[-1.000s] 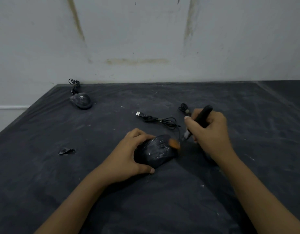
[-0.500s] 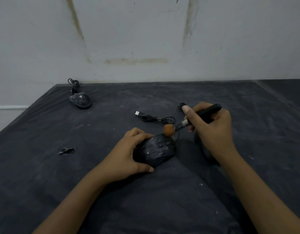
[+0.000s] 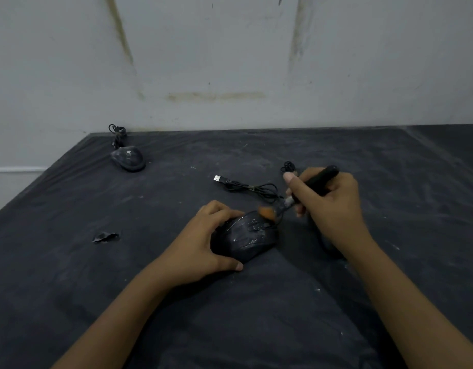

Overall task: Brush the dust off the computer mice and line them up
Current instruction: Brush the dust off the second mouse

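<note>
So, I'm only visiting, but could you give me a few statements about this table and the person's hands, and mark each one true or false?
1. The left hand grips the near mouse. True.
2. The brush is in the left hand. False: the right hand holds it by its black handle.
3. The orange bristles are at the near mouse's front end. True.
4. The far mouse lies right beside the near one. False: it sits well apart, near the back left corner of the table.
5. The USB plug is plugged into something. False: it lies loose on the table.
</note>
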